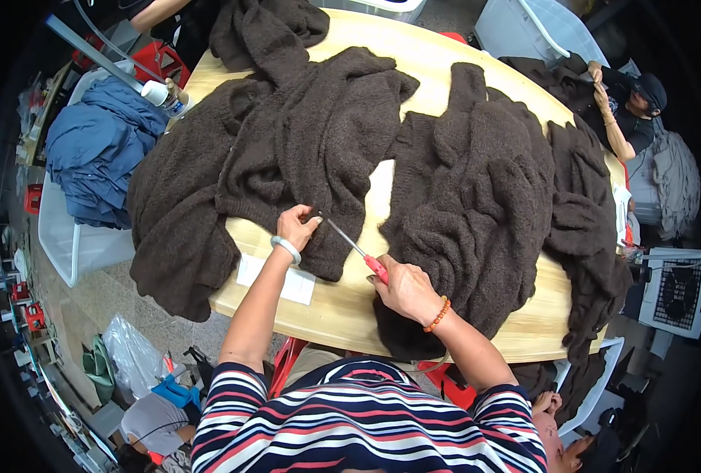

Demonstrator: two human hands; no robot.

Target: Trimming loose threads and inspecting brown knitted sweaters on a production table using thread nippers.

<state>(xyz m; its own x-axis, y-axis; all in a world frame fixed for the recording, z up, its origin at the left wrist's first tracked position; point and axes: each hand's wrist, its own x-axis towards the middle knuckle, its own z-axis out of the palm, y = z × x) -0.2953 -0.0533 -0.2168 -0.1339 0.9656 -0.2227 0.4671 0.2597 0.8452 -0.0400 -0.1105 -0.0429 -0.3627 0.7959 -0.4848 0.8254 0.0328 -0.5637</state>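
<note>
A dark brown knitted sweater (303, 134) lies bunched over the left half of the table. My left hand (295, 226), with a pale bangle at its wrist, is closed in a pinch on the edge of this sweater. In my right hand (409, 292) is a red-handled tool (376, 266) with a thin straight metal shaft, resembling a screwdriver. Its tip points up and left and ends just right of my left fingertips; I cannot tell whether it touches the knit. A second brown sweater (484, 189) lies crumpled beside my right hand.
White paper (275, 278) lies on the pale wooden table (319, 319) below my left hand. More brown knitwear (583, 213) hangs over the right edge. Left stands a white bin (59, 244) of blue clothes (102, 142). Another person (634, 110) handles dark fabric at the far right.
</note>
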